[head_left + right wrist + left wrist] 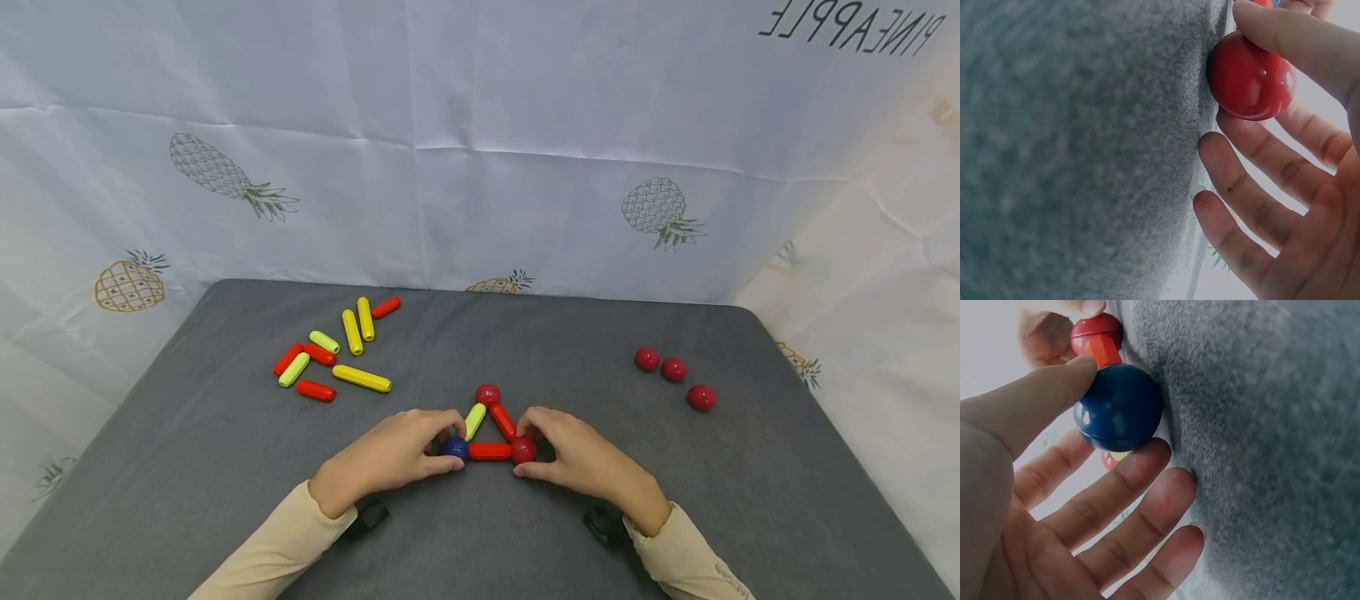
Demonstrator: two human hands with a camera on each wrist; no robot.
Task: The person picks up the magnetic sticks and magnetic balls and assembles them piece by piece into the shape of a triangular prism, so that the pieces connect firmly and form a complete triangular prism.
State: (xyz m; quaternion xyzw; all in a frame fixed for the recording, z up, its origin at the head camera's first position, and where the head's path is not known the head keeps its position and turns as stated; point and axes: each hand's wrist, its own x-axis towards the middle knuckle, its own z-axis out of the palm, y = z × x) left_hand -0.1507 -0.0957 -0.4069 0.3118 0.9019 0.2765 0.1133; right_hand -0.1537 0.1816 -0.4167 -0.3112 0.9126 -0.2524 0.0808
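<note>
A small triangle of balls and rods lies on the grey table point(480, 542). My left hand point(405, 450) pinches the blue ball point(454, 449) at its left corner between thumb and fingers. At the right corner, my right hand point(573, 450) grips a red ball point(524, 451) the same way. A red rod point(491, 452) spans these two balls. Another red ball point(487, 394) forms the far corner, with a second red rod point(503, 422) and a pale yellow-green rod point(475, 420) running down from it. Fingers partly cover the yellow-green rod's near end.
Loose rods lie at the back left: several red ones point(316, 390), longer yellow ones point(362, 378) and two pale yellow-green ones point(294, 369). Three loose red balls point(674, 369) sit at the right. A pineapple-print cloth point(450, 208) hangs behind the table.
</note>
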